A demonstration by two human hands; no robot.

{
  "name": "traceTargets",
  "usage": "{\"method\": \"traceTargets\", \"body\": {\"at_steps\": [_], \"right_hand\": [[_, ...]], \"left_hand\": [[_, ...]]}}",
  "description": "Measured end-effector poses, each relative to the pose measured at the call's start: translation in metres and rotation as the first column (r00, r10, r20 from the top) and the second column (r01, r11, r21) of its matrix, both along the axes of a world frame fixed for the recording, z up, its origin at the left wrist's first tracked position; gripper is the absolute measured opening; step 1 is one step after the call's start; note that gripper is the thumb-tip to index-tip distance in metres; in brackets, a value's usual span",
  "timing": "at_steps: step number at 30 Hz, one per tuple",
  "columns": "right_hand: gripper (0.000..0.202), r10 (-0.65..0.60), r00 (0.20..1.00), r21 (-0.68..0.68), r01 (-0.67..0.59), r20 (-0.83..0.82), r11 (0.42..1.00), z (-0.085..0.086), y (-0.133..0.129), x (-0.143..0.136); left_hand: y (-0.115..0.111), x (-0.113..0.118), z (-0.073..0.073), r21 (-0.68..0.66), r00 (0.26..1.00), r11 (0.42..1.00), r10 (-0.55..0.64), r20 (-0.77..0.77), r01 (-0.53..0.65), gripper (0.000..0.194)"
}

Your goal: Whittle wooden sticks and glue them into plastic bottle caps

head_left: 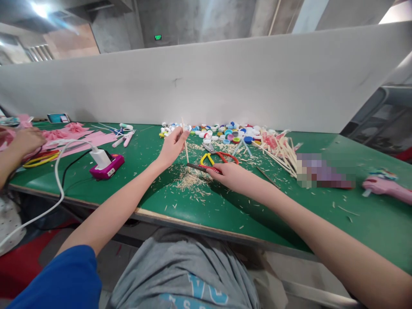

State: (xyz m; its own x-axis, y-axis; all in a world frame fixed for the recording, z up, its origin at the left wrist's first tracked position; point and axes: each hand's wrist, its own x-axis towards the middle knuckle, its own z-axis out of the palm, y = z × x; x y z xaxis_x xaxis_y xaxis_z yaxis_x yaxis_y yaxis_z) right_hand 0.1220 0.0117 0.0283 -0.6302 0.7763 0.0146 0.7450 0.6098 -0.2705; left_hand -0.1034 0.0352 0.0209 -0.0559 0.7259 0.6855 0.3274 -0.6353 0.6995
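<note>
A thin wooden stick stands nearly upright, pinched in my left hand. My right hand is closed around the red handle of a knife, and the dark blade meets the stick's lower end. Pale wood shavings lie heaped beneath the stick and scattered over the green table. Just behind my right hand lie scissors with red and yellow handles in the same spot; whether it is one tool or two is hard to make out.
Colourful bottle caps spread along the grey partition. Wooden sticks lie piled to the right, with a pink glue gun beyond. At left are a purple power strip, a white cable, pink paper and another person's hand.
</note>
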Motion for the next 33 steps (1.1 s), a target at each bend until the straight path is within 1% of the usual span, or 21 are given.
{"method": "traceTargets", "body": {"at_steps": [5,9,12,16,18,22,28,31,33], "right_hand": [[0.047,-0.005,0.998,-0.053,0.008,0.058,0.999,-0.001,0.002,0.003],[0.048,-0.005,0.999,-0.094,0.010,0.049,0.996,-0.003,0.004,0.006],[0.050,0.001,1.000,-0.106,-0.003,-0.018,0.994,-0.005,0.004,0.008],[0.051,-0.002,0.986,-0.037,-0.004,-0.167,0.999,-0.008,0.003,0.008],[0.050,0.002,0.990,0.017,0.001,-0.142,1.000,-0.009,0.003,0.007],[0.048,0.010,1.000,0.080,-0.009,-0.005,0.997,-0.009,0.004,0.005],[0.054,0.023,1.000,-0.054,-0.023,-0.005,0.998,0.001,0.002,0.007],[0.054,0.052,0.998,-0.063,-0.050,0.020,0.997,0.004,0.002,0.011],[0.051,0.060,0.998,-0.058,-0.060,0.005,0.997,0.003,0.003,0.014]], "left_hand": [[-0.001,0.000,0.000,0.003,1.000,1.000,0.007,-0.001,-0.007,0.043],[-0.001,-0.001,0.000,0.003,1.000,1.000,0.021,-0.004,-0.021,0.043],[-0.001,-0.001,0.000,-0.001,1.000,1.000,0.025,-0.007,-0.025,0.044],[-0.002,0.000,0.001,0.000,1.000,1.000,0.018,-0.006,-0.018,0.044],[-0.002,0.000,0.001,0.001,1.000,1.000,0.014,-0.003,-0.014,0.044],[-0.002,0.000,0.001,-0.001,1.000,1.000,0.006,0.001,-0.006,0.044],[0.000,0.000,0.000,-0.010,1.000,1.000,-0.004,-0.001,0.004,0.044],[0.001,-0.001,-0.001,-0.015,1.000,1.000,-0.002,0.002,0.002,0.044],[0.001,-0.001,-0.001,-0.016,1.000,1.000,-0.001,0.004,0.001,0.044]]}}
